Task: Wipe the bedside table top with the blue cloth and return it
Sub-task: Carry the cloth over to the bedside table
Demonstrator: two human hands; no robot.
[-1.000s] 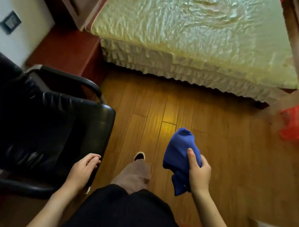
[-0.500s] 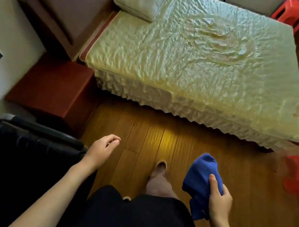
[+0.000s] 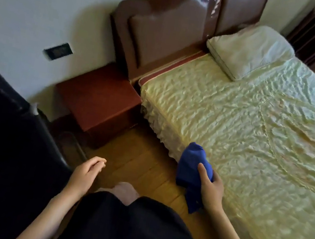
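Note:
My right hand (image 3: 210, 189) grips a bunched blue cloth (image 3: 190, 170), held in the air over the wooden floor beside the bed's edge. The reddish-brown bedside table (image 3: 97, 98) stands against the wall between the headboard and a black chair, its flat top bare. It lies well ahead and to the left of the cloth. My left hand (image 3: 85, 174) hangs free over the floor with loosely curled fingers and holds nothing.
A black leather chair (image 3: 0, 144) fills the left side, close to the table. The bed (image 3: 254, 136) with a pale yellow-green cover and a pillow (image 3: 249, 49) takes up the right. A brown headboard (image 3: 167, 36) and a wall socket (image 3: 58, 51) sit behind. Wooden floor (image 3: 140, 162) lies between.
The view has swung left and forward, so the bedside table and headboard now sit nearer the middle. My left hand has left the chair arm. My right hand still holds the cloth.

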